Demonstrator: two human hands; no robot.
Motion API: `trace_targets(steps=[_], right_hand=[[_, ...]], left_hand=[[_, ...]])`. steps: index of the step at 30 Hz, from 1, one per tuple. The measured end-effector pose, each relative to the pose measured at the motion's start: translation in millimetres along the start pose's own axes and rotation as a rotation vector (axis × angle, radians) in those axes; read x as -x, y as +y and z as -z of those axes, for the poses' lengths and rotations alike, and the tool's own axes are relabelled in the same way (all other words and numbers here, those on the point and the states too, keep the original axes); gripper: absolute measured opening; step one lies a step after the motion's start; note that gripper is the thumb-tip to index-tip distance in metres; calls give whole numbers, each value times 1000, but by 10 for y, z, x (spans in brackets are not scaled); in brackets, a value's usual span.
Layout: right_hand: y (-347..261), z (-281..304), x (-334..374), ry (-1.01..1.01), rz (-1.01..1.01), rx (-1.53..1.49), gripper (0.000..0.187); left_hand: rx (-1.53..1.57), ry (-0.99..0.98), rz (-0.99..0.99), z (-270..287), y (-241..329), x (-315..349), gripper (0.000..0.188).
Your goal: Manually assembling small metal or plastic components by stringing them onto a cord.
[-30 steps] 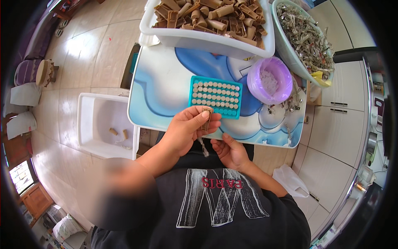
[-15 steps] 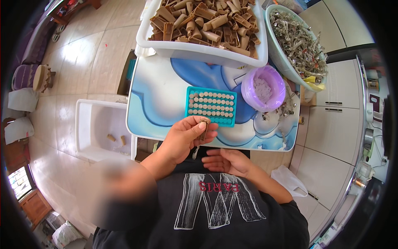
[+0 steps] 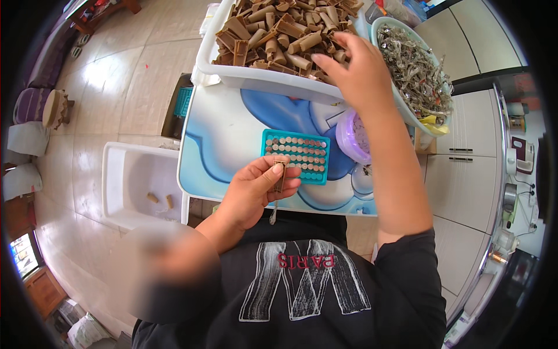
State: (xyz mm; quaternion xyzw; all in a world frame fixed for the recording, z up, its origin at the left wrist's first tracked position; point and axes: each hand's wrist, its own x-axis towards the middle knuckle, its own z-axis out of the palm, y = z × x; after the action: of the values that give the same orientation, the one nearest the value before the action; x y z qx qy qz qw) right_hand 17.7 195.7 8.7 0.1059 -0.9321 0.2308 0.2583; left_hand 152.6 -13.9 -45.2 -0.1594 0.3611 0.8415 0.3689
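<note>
Between its thumb and fingers, my left hand (image 3: 251, 186) grips a brown half-shell casing (image 3: 279, 175), hollow side showing, from which a thin wire with a small clear end (image 3: 273, 216) dangles. That hand is in front of a teal tray (image 3: 324, 157) set with rows of small round silver-coloured discs (image 3: 298, 149). My right hand (image 3: 361, 72) reaches over the right side of a white bin (image 3: 273, 78) heaped with brown plastic casings (image 3: 296, 43). Its thumb and fingers are apart, with nothing seen in them.
A purple-lined tub (image 3: 351, 137) with small white pieces stands partly behind my right forearm. At right, a pale green basket (image 3: 401, 96) holds tangled wired parts (image 3: 410, 61). Left of the blue-and-white table (image 3: 215, 134), a low white bin (image 3: 125, 174) contains a few brown casings.
My right hand has moved from near my lap up and away to the white bin of casings. My left hand keeps the brown casing, shifted only slightly.
</note>
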Motion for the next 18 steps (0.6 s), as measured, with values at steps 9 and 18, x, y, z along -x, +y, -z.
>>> trace_targets(steps=[9,18], right_hand=[[79,-270,-242,-73,47,125,52],[-470,309,543,-192,60,-499,60]], left_hand=[[-30,34,-12,17,-10,40,31],[21,31,22,24,-79,-6,35]])
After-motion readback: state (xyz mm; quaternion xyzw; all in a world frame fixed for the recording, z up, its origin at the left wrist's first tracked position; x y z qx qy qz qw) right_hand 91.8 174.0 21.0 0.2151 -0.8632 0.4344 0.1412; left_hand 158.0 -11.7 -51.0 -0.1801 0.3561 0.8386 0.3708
